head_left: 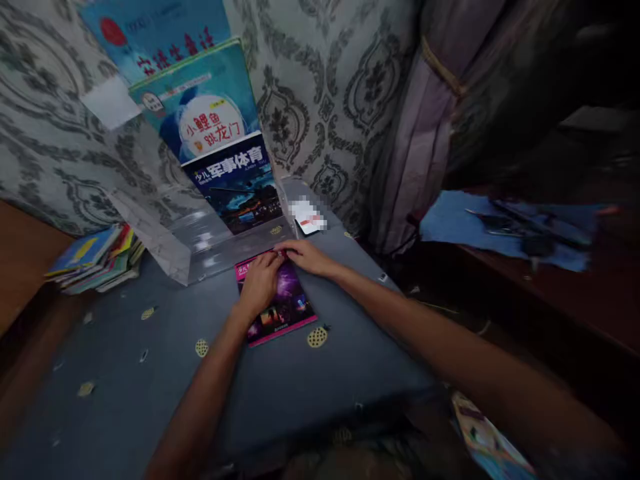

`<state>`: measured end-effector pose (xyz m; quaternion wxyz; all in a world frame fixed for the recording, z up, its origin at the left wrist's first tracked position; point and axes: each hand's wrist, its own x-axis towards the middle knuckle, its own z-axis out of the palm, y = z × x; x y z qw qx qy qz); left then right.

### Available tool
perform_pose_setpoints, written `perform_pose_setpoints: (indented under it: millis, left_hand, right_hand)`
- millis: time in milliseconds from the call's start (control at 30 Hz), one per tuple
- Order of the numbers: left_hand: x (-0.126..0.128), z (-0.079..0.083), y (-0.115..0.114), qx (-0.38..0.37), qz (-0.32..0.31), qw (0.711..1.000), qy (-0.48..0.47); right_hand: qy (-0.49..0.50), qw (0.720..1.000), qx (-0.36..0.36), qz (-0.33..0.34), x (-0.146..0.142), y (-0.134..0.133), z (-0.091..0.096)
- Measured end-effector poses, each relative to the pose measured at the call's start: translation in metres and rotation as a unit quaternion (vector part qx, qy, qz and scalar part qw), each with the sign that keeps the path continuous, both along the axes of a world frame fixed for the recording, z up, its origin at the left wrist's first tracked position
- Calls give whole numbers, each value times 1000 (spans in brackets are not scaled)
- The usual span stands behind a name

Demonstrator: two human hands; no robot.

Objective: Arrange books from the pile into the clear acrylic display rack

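A purple and pink magazine point(285, 287) lies flat on the cloth-covered table, its cover facing up. My left hand point(259, 285) rests palm down across its upper left part, fingers stretched toward the top edge. At the top right corner, my right hand point(306, 257) touches the magazine with its fingers extended to the left, close to the left fingertips. Just behind, a clear acrylic book stand point(205, 243) holds a dark blue magazine point(245, 193) in front. A teal picture book point(210, 100) and a blue book point(160, 33) stand in higher tiers.
To the left is a stack of books point(100, 257). A white card-like item point(309, 219), partly blurred out, lies right of the stand. Patterned curtains point(340, 87) hang behind the table point(165, 373). Farther right, a blue cloth point(450, 220) with dark objects covers another surface.
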<state>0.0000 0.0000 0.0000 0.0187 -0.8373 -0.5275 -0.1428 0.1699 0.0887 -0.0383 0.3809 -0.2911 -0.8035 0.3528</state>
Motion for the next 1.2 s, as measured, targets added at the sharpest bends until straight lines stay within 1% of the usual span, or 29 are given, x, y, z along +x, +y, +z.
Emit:
perform_pose_setpoints:
  millis: [200,367,433,533,733,867,1067,1200]
  left_hand:
    - [-2,-1,-3,-19,-30,999,-3]
    - [3,7,-11,-27,-13,999,41]
    - [5,10,-16,-32,-14,998,44]
    - [5,12,-25,-48,-35,998,25]
    - [2,12,-49,-60,-101,993,1]
    - [5,15,-66,-74,-143,987,-7]
    - [10,15,-90,-78,-166,983,-15]
    - [13,11,-97,-66,-155,985,-30]
  right_hand:
    - [2,1000,-1,-10,1,-3,0]
    - [-4,1000,5,-19,1,-5,2]
    - [-8,1000,5,-19,0,-5,3]
    - [-9,1000,2,-19,0,-6,3]
    - [-3,1000,-3,-13,0,-6,2]
    - [-2,1000,2,-15,0,-7,2]
    - [-9,999,8,-29,-1,-8,2]
    - [-15,999,16,-29,0,-11,6]
